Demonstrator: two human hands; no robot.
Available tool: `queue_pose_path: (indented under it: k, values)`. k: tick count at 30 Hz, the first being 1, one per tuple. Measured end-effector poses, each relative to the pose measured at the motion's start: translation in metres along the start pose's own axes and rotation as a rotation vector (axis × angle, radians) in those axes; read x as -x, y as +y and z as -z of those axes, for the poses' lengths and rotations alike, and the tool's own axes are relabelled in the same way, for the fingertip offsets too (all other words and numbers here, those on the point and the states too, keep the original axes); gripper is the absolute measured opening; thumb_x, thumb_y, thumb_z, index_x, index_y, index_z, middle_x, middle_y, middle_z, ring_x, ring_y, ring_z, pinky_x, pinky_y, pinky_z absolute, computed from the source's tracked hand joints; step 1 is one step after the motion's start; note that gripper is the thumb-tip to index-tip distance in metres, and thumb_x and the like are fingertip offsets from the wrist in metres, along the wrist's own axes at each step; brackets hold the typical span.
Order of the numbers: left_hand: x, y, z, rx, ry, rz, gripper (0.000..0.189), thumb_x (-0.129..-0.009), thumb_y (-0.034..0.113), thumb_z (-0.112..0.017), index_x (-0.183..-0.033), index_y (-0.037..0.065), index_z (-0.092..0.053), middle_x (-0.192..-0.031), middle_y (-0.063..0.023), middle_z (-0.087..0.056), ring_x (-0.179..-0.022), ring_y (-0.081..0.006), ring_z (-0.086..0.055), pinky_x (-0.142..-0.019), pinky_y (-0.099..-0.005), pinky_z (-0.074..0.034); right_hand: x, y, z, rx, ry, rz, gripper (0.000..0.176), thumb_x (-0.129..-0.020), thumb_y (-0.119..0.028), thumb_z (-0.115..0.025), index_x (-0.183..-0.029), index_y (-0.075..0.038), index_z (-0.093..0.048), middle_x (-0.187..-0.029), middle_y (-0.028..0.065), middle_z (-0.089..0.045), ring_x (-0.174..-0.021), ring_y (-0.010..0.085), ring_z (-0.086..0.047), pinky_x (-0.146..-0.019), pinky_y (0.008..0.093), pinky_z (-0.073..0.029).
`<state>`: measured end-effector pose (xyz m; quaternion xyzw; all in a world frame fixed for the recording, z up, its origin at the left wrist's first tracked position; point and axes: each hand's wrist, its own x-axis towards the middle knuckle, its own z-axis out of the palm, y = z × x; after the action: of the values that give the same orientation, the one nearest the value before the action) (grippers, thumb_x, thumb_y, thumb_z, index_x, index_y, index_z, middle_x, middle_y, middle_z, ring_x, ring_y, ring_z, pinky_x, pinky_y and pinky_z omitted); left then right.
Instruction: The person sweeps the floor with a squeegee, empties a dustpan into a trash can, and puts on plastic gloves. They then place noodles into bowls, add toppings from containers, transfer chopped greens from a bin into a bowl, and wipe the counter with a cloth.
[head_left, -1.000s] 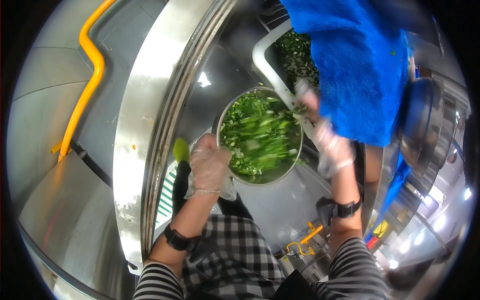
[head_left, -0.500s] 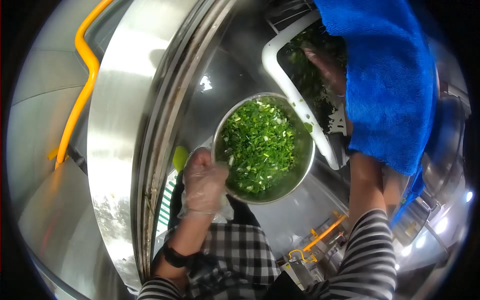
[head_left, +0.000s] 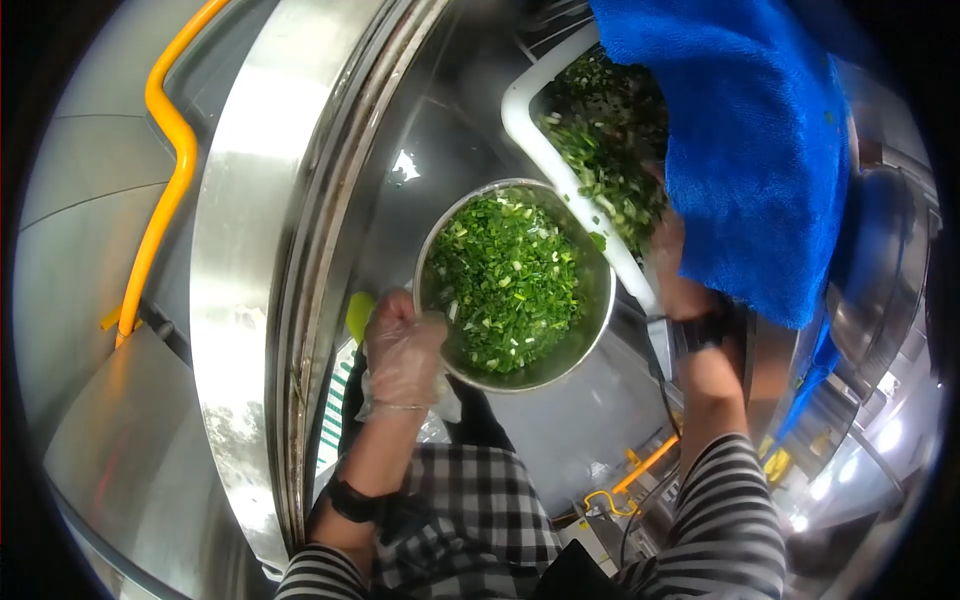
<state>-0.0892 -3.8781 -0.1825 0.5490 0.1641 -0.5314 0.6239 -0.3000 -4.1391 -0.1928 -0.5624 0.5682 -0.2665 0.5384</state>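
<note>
My left hand (head_left: 403, 345), in a clear plastic glove, is closed on the near left rim of a round metal bowl (head_left: 607, 318). The bowl holds a heap of chopped scallions (head_left: 508, 285). My right hand (head_left: 672, 262) is at the near end of a white-rimmed container (head_left: 582, 205), beside dark chopped greens (head_left: 605, 140). Its fingers are blurred and partly hidden behind a blue towel (head_left: 755, 160), so their grip does not show. Part of the bowl's right side lies under the white rim.
A wide curved steel edge (head_left: 245, 250) runs along the left, with a yellow pipe (head_left: 165, 210) beyond it. A yellow-green object (head_left: 359, 315) sits left of my left hand. Steel equipment (head_left: 880, 290) stands at the far right.
My right hand has come back toward me from deeper in the container, and the greens there are smeared by motion. My left hand keeps its hold on the bowl; the view has shifted slightly.
</note>
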Motion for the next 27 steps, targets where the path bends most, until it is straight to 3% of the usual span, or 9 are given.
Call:
queue_pose_path:
  k: [2,5,8,12,16,20,21,23,27]
  values:
    - [0.0,-0.002,-0.001,-0.065,-0.025,-0.085,0.033,-0.063,-0.016,-0.054,-0.065,0.015,-0.043,-0.066,0.004,-0.041,-0.056,-0.0068,-0.042,-0.049,-0.0207,-0.038,0.02,-0.024,-0.007,-0.071,-0.01,-0.011,0.043,-0.081,-0.029,-0.052,-0.115,-0.002,-0.052,-0.119,0.0192,-0.049,-0.111,0.0265,-0.047,-0.093,0.0373,-0.036]
    - [0.002,-0.005,-0.002,0.085,-0.046,0.01,0.033,-0.063,-0.017,-0.053,-0.067,0.015,-0.044,-0.065,0.0042,-0.04,-0.056,-0.0068,-0.042,-0.05,-0.0215,-0.039,0.052,-0.069,-0.023,0.183,-0.334,0.123,0.044,-0.08,-0.029,-0.054,-0.114,-0.001,-0.052,-0.119,0.0197,-0.048,-0.111,0.0268,-0.047,-0.095,0.0376,-0.035]
    - [0.005,-0.004,-0.006,0.066,-0.032,-0.055,0.033,-0.062,-0.017,-0.053,-0.068,0.014,-0.044,-0.066,0.0043,-0.041,-0.057,-0.0068,-0.042,-0.051,-0.0215,-0.04,0.059,-0.089,-0.019,0.597,-0.795,0.68,0.056,-0.079,-0.04,-0.054,-0.12,-0.002,-0.049,-0.124,0.0199,-0.045,-0.117,0.0279,-0.041,-0.095,0.0387,-0.034]
    - [-0.003,-0.015,0.0,-0.074,0.0,-0.109,0.032,-0.062,-0.017,-0.054,-0.071,0.013,-0.046,-0.068,0.0048,-0.042,-0.058,-0.0067,-0.043,-0.053,-0.0207,-0.04,-0.007,-0.035,0.035,0.801,-0.16,0.295,0.054,-0.079,-0.037,-0.055,-0.122,-0.005,-0.048,-0.125,0.0177,-0.045,-0.116,0.0282,-0.042,-0.096,0.0397,-0.034]
    - [0.004,-0.014,-0.008,-0.072,0.034,-0.108,0.03,-0.062,-0.016,-0.051,-0.076,0.01,-0.048,-0.071,0.0023,-0.045,-0.061,-0.0086,-0.046,-0.057,-0.0214,-0.041,-0.057,0.019,0.04,1.07,-0.178,0.188,0.055,-0.076,-0.034,-0.058,-0.122,-0.006,-0.047,-0.124,0.0162,-0.045,-0.115,0.0276,-0.043,-0.095,0.0389,-0.035]
    - [-0.002,-0.017,-0.008,-0.127,0.064,-0.097,0.03,-0.063,-0.016,-0.048,-0.08,0.008,-0.049,-0.075,0.0,-0.047,-0.065,-0.0109,-0.048,-0.061,-0.0237,-0.042,-0.024,0.024,0.019,0.744,-0.271,0.035,0.056,-0.073,-0.03,-0.061,-0.122,-0.008,-0.047,-0.123,0.0148,-0.046,-0.113,0.027,-0.044,-0.094,0.0381,-0.036]
    - [-0.003,-0.016,-0.011,-0.124,0.06,-0.1,0.03,-0.063,-0.016,-0.048,-0.08,0.008,-0.049,-0.075,0.0,-0.047,-0.065,-0.0109,-0.048,-0.061,-0.0237,-0.042,-0.017,0.021,0.021,0.574,-0.234,-0.018,0.057,-0.073,-0.03,-0.062,-0.122,-0.008,-0.046,-0.123,0.0144,-0.046,-0.113,0.0269,-0.044,-0.094,0.0379,-0.037]
    - [-0.002,-0.013,-0.014,-0.107,0.096,-0.142,0.029,-0.063,-0.013,-0.052,-0.06,0.012,-0.036,-0.065,0.0082,-0.033,-0.058,-0.0025,-0.03,-0.05,-0.0175,-0.026,-0.004,0.01,0.018,0.197,-0.118,-0.124,0.058,-0.071,-0.028,-0.064,-0.123,-0.009,-0.046,-0.123,0.0137,-0.046,-0.112,0.0266,-0.045,-0.093,0.0375,-0.037]
    - [0.0,-0.013,-0.015,-0.091,0.102,-0.154,0.029,-0.063,-0.013,-0.052,-0.061,0.012,-0.036,-0.065,0.0081,-0.033,-0.058,-0.0025,-0.03,-0.05,-0.0172,-0.026,0.041,-0.045,-0.019,-0.342,0.074,-0.329,0.06,-0.068,-0.024,-0.067,-0.123,-0.01,-0.046,-0.122,0.0122,-0.047,-0.111,0.026,-0.046,-0.092,0.0367,-0.039]
